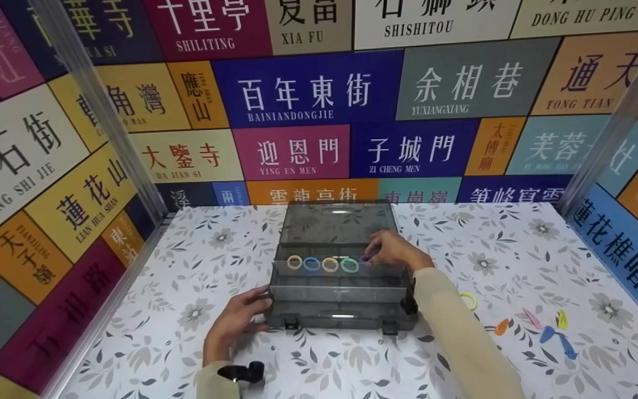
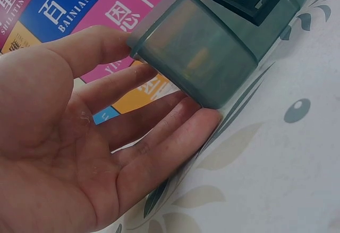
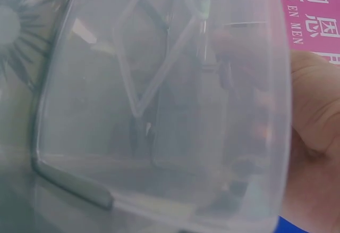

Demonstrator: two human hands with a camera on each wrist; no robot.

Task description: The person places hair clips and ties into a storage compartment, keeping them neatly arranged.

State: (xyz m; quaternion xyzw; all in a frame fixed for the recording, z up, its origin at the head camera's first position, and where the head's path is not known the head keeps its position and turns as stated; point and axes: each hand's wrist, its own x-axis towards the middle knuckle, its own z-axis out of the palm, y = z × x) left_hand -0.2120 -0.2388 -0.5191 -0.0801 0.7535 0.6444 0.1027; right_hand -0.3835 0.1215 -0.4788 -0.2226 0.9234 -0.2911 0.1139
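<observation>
A dark translucent plastic case [image 1: 341, 321] stands on the table with its lid [image 1: 338, 224] raised at the back. In the head view a row of small hair ties lies across it: a cream one [image 1: 294, 262], a blue one [image 1: 312, 264], a pale orange one [image 1: 329, 265] and a green one [image 1: 349, 265]. At the row's right end my right hand [image 1: 394, 249] pinches a purple hair tie [image 1: 365, 258]; in the right wrist view clear plastic hides those fingertips. My left hand [image 2: 106, 116] touches the case's front left corner, fingers extended and loosely spread.
Right of the case lie a yellow hair tie [image 1: 468, 301] and several snap hair clips: an orange one [image 1: 501, 326], a pink one [image 1: 531, 318], a yellow one [image 1: 561, 319] and blue ones [image 1: 566, 346]. A sign-covered wall [image 1: 302, 91] rises behind the flowered tabletop [image 1: 158, 332].
</observation>
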